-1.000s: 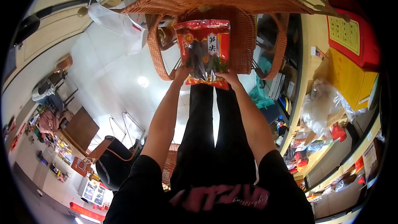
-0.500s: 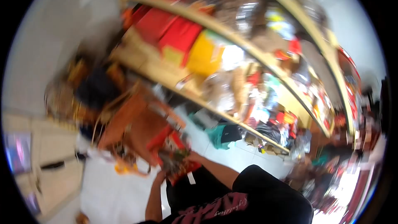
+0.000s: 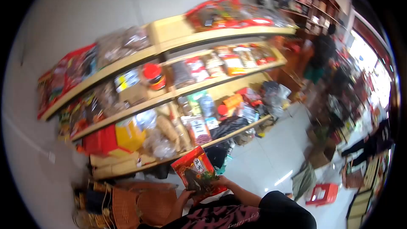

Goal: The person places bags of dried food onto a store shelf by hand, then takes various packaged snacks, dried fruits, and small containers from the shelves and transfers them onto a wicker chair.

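Held out before the body, a red packet (image 3: 195, 170), tilted, upper end leaning away and to the left. Clear window in the lower part, dark contents behind it, white label with dark characters above (facing up, though a little blurred). Gripped from both sides: left hand (image 3: 185, 196) closed on the lower left edge, right hand (image 3: 221, 181) closed on the right edge near the bottom. Under the packet, fingers mostly out of sight.

Just left of the grip and lower, a woven orange-brown chair (image 3: 157, 204). Beyond the grip, a pale wooden shelf unit (image 3: 167, 29) loaded with bagged goods. Ahead and left of the grip, on the lowest board, a red box (image 3: 98, 141) beside a yellow box (image 3: 130, 136); above them, a red-lidded jar (image 3: 153, 76).

Right of the grip, across a tiled floor (image 3: 265, 169), a red plastic stool (image 3: 322, 194) and, farther off, a cardboard carton (image 3: 322, 154). Well beyond the grip to the right, a person in a dark top (image 3: 323, 50).
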A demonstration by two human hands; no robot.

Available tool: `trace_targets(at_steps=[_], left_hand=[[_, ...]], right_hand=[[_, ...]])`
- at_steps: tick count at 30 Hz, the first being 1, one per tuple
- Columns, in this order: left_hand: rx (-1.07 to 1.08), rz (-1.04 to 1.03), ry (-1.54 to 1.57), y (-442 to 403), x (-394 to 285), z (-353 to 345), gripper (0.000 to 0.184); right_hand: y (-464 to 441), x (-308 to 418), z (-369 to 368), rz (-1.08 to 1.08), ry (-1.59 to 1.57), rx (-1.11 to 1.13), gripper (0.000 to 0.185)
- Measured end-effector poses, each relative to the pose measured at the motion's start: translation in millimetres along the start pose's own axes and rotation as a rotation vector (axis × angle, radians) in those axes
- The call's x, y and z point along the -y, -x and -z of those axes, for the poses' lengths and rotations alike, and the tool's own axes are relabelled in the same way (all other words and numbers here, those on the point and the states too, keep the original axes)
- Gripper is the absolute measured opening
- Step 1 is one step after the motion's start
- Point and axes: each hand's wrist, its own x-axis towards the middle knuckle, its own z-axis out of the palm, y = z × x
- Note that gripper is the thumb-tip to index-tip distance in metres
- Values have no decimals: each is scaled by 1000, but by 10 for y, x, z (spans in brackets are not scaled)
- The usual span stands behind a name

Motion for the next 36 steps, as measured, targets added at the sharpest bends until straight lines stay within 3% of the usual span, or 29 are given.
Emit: trace_targets(at_steps=[2, 3, 5, 7, 9, 13, 15, 16, 17, 19, 21, 23, 25, 26, 29, 31, 32, 33, 35, 36], left_hand=[[62, -158, -78, -164, -284, -709, 32], [96, -100, -60, -309, -436, -950, 34], [212, -290, 0, -558, -633, -1473, 36], [44, -193, -111, -332, -1094, -2153, 41], [129, -488, -202, -511, -1295, -2517, 48], [130, -652, -428, -325, -1934, -3215, 70], [124, -868, -539, -697, -2277, -3310, 79], [172, -880, -546, -511, -2547, -3450, 83], [234, -758, -409, -248, -2763, -3571, 80], [261, -822, -404, 31, -3158, -3710, 78], [152, -985, -471, 204, -3568, -3913, 71], [235, -1095, -394, 136, -3970, -3818, 56], [177, -1190, -354, 330, -4492, -3934, 50], [239, -1244, -286, 328, -4817, -3975, 48], [159, -1497, -343, 375, -5611, -3896, 39], [135, -1710, -290, 502, -6157, -3988, 51], [138, -1700, -211, 562, -6382, -3985, 59], [-99, -1752, -312, 447, -6699, -3811, 61], [-10, -1741, -247, 469, -7165, -3754, 56], [19, -1788, -299, 376, -7437, -3678, 51]], right_hand=[[220, 53, 641, 127, -101, -18, 43], [367, 45, 938, 238, -153, -4, 41], [328, -244, 1530, 362, -185, -4, 53], [891, 162, 1785, 337, -423, 18, 59], [947, 207, 2148, 462, -453, -6, 61], [1324, 778, 2591, 598, -488, -137, 58], [1449, 1219, 2834, 711, -495, -184, 58], [1431, 1389, 2920, 765, -475, -146, 60], [1421, 1561, 2932, 798, -490, -154, 63], [1478, 1939, 2952, 823, -459, -109, 67], [1454, 2360, 3081, 883, -399, -59, 69], [1492, 2852, 3111, 933, -319, -23, 67], [1428, 3449, 3250, 913, -112, 23, 66], [1431, 3788, 3276, 965, -40, 7, 65], [1220, 4732, 3226, 1156, 111, -56, 61], [1017, 5373, 3331, 1140, 252, -22, 57], [901, 5676, 3331, 1171, 225, 33, 55], [788, 5959, 3317, 1203, 198, 88, 53], [540, 6428, 3237, 1186, 149, 25, 47], [563, 6633, 3184, 1168, 275, -88, 45]])
